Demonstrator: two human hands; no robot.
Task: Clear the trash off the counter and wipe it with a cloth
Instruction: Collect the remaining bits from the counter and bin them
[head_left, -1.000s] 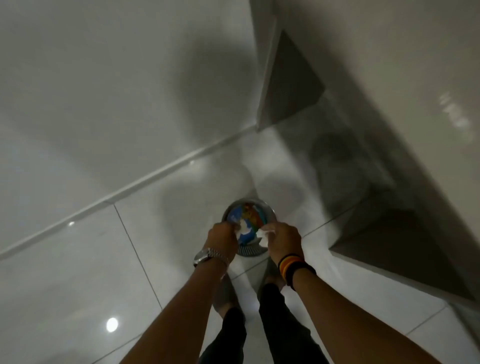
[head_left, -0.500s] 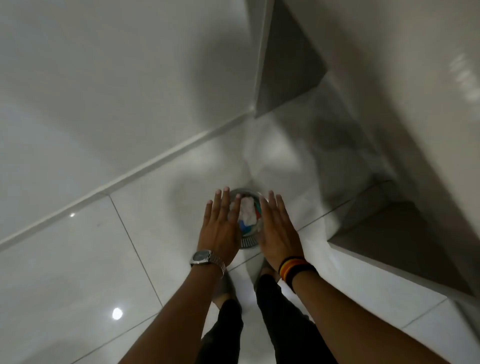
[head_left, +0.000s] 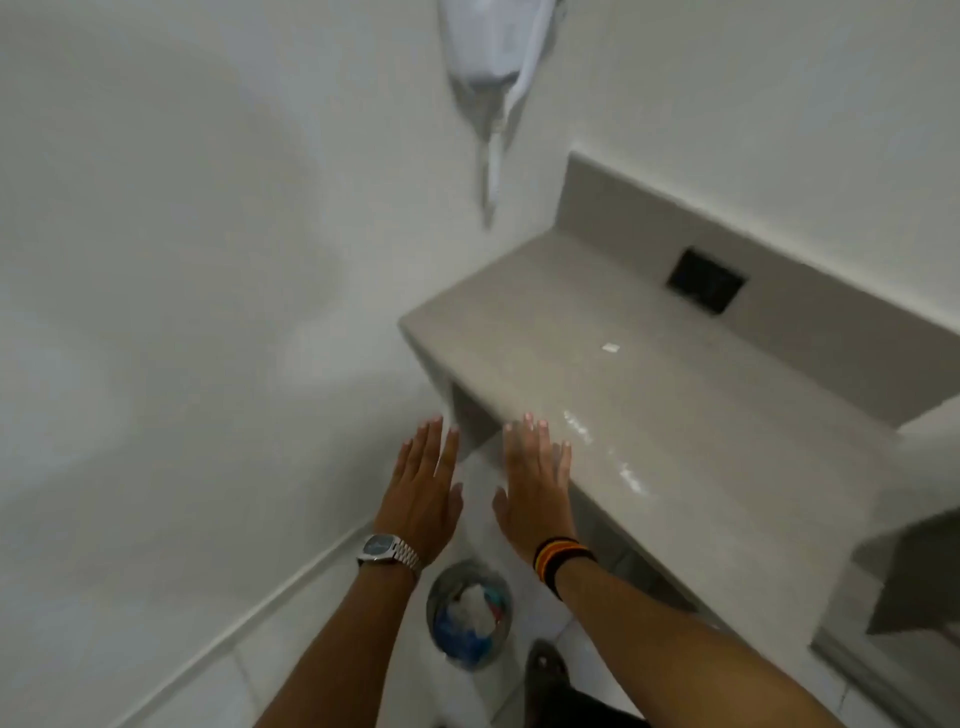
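Note:
A beige stone counter (head_left: 649, 395) runs along the right wall. One small white scrap (head_left: 610, 348) lies on it, and pale smears (head_left: 631, 475) show near its front edge. My left hand (head_left: 423, 483) and my right hand (head_left: 535, 480) are held flat, palms down, fingers spread and empty, just off the counter's left front corner. Below my wrists a round metal bin (head_left: 470, 616) stands on the floor, holding white, blue and red crumpled trash. No cloth is in either hand.
A white towel or cloth (head_left: 498, 67) hangs from a white fixture on the wall above the counter's far end. A black square outlet (head_left: 705, 280) sits in the counter's backsplash. White tiled floor (head_left: 218, 691) lies left; my dark shoe (head_left: 545, 670) is by the bin.
My hands let go of the trash into the bin, opened flat and rose. The view has lifted from the floor to the counter and wall.

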